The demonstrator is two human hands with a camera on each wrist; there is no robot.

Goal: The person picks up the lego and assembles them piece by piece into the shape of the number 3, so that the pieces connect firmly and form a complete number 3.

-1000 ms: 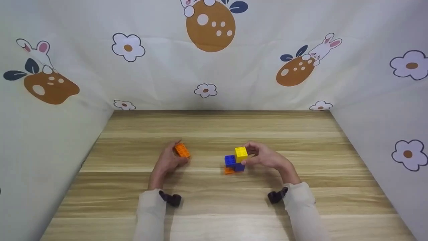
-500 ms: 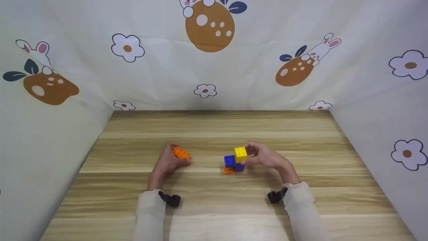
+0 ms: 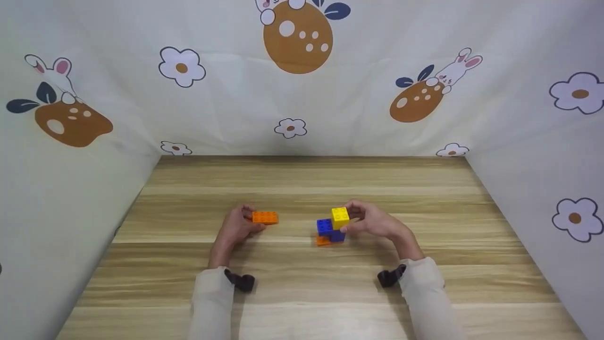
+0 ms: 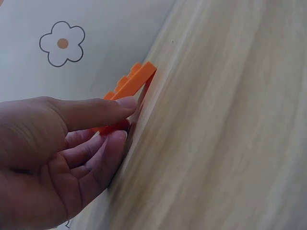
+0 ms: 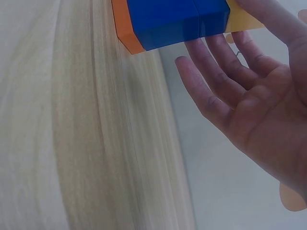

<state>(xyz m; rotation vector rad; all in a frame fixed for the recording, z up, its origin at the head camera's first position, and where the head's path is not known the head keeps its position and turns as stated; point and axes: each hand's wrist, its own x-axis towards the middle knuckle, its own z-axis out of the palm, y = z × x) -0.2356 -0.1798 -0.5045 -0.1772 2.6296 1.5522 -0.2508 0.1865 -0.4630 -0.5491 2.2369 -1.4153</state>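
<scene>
My left hand [image 3: 238, 224] pinches a thin orange toy brick [image 3: 265, 217] by its left end, thumb in front and fingers behind. Its studs face up, and in the left wrist view the orange brick [image 4: 139, 79] slants away from the tabletop. A stack stands right of centre: orange brick [image 3: 322, 241] at the bottom, blue bricks [image 3: 324, 227] above, yellow brick [image 3: 340, 217] on top. My right hand [image 3: 375, 222] holds this stack at the yellow brick between thumb and fingers. In the right wrist view, the blue bricks [image 5: 168, 21] show beside spread lower fingers.
The wood-grain table [image 3: 302, 283] is enclosed at the back and sides by patterned cloth [image 3: 226, 104]. A dark wrist camera sits on each wrist, the left camera [image 3: 243, 282] and the right camera [image 3: 389, 277], both close over the table.
The orange brick in my left hand has turned from a slant to lie crosswise, its free end pointing right toward the stack. My right hand and the stack have stayed put.
</scene>
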